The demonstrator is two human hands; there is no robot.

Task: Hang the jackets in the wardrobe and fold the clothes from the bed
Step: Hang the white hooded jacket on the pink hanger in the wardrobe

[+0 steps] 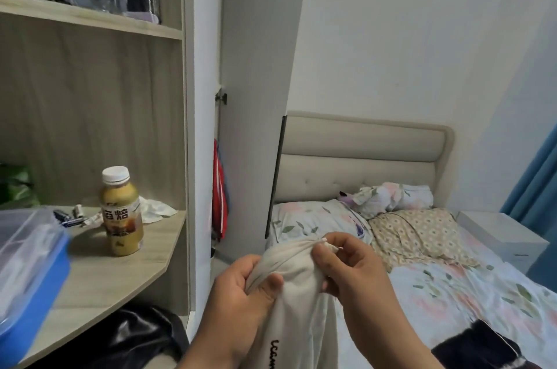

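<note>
I hold a cream white garment (297, 293) with black lettering up in front of me, and it hangs down between my arms. My left hand (244, 293) grips a bunched fold of it on the left. My right hand (346, 263) pinches its gathered top edge with thumb and fingers. Behind it stands the wardrobe's open white door (256, 97); a red garment (219, 197) with white stripes hangs in the gap beside it. The bed (467, 302) with a floral sheet lies to the right. A dark garment (479, 347) rests on its near edge.
A wooden desk (120, 272) on the left carries a coffee bottle (121, 212), a blue-lidded plastic box (27, 272) and small items. A black bag (135, 335) sits below it. Pillows (391, 200) lie by the padded headboard (361, 151). A white nightstand (500, 233) and blue curtain (536, 181) stand at the right.
</note>
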